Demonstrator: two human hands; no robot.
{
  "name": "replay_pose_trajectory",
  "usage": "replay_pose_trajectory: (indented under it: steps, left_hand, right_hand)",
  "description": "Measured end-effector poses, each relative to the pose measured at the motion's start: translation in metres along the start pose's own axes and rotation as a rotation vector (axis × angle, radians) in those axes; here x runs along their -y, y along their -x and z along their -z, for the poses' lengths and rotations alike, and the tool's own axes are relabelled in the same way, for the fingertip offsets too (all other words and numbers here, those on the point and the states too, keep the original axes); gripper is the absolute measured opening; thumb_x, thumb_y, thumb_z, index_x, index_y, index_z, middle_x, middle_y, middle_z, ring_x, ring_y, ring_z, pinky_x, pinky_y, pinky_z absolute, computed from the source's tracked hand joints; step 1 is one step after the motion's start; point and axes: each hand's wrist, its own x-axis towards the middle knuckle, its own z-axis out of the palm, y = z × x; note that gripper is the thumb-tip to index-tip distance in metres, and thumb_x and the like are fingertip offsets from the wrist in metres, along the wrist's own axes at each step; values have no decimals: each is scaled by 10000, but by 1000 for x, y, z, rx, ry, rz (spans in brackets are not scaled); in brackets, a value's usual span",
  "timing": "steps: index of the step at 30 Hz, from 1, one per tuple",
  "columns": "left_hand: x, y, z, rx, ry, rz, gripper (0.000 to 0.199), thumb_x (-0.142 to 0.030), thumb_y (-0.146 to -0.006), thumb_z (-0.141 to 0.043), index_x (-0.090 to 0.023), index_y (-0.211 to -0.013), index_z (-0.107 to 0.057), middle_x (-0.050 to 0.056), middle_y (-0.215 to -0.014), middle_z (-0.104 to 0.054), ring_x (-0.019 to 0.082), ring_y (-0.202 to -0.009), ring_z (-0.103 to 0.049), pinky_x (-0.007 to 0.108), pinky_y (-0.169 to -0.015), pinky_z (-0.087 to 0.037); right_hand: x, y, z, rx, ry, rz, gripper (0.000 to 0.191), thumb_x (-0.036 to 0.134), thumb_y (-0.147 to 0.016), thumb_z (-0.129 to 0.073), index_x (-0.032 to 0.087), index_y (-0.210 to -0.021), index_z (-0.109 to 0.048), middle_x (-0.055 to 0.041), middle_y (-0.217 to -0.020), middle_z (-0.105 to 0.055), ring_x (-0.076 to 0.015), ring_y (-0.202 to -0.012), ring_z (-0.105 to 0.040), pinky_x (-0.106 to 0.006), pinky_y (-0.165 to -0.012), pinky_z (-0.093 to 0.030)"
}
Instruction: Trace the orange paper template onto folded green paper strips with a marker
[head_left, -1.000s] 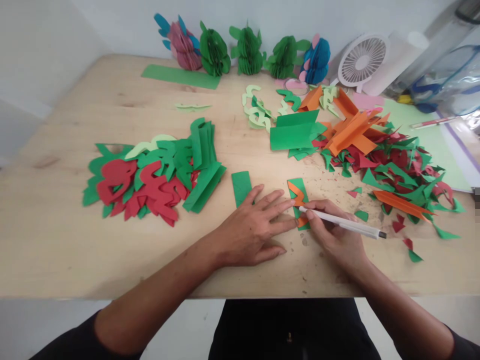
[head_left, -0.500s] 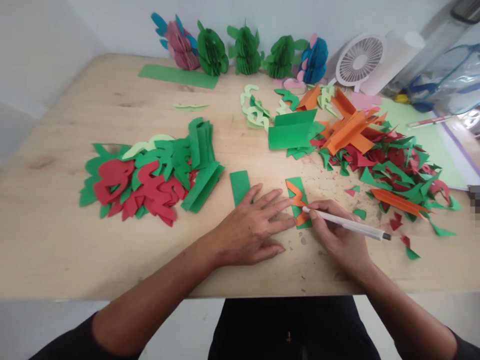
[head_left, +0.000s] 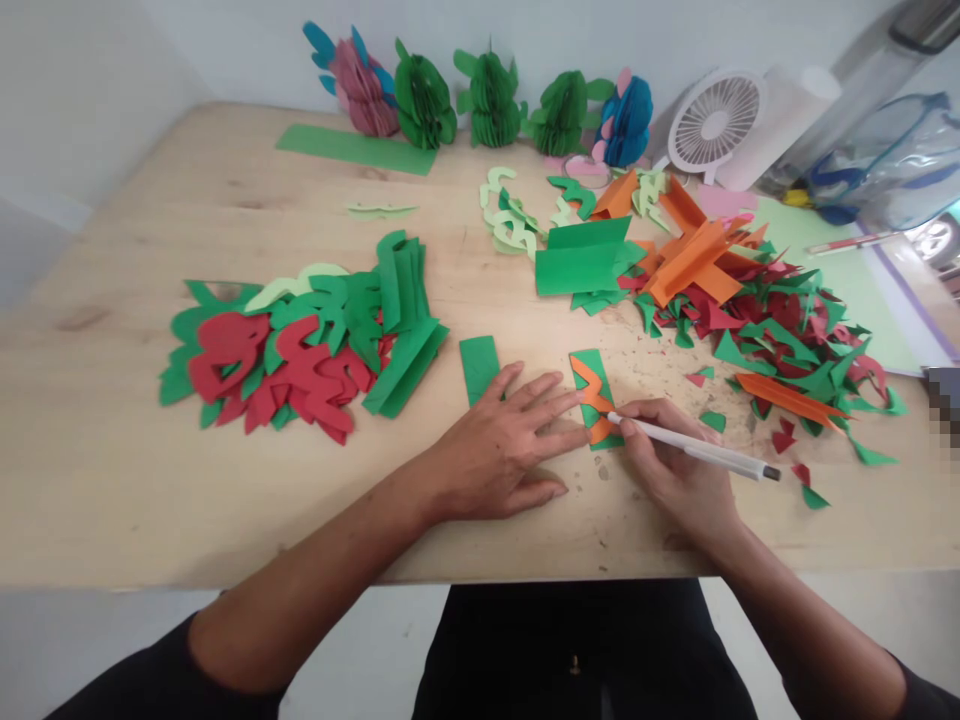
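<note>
My right hand (head_left: 679, 460) grips a white pen (head_left: 701, 450), its tip at the edge of an orange zigzag paper cutout (head_left: 591, 380). That cutout lies on a small green paper strip (head_left: 606, 372). Spread flat, my left hand (head_left: 510, 440) has its fingertips at the left side of the cutout and strip. Another green paper piece (head_left: 478, 365) lies just beyond my left hand, partly covered by its fingers.
Red paper cutouts (head_left: 307, 375) and green ones are heaped at left. Red and green scraps (head_left: 787, 310) with folded orange paper (head_left: 701, 260) pile up at right. Paper honeycomb figures (head_left: 491, 100) line the wall beside a white fan (head_left: 716, 122).
The view has shifted slightly. The pen tip has moved very little along the orange cutout's edge, and my left hand stays in place.
</note>
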Motion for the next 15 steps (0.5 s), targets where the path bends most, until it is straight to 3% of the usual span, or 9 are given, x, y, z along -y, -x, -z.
replay_pose_trajectory:
  steps: [15]
  left_hand:
    - [-1,0,1,6,-6,8,520,-457,-913,-558,-287,-1399,-486,97,-1525,-399,379,-1407,-312,657,-1132,-161]
  right_hand:
    - [3,4,2,4,6,-19,98,292,-884,-560,230,-875,-635,-6,-763,-718,-148,-631,-640,-266,-604,-488]
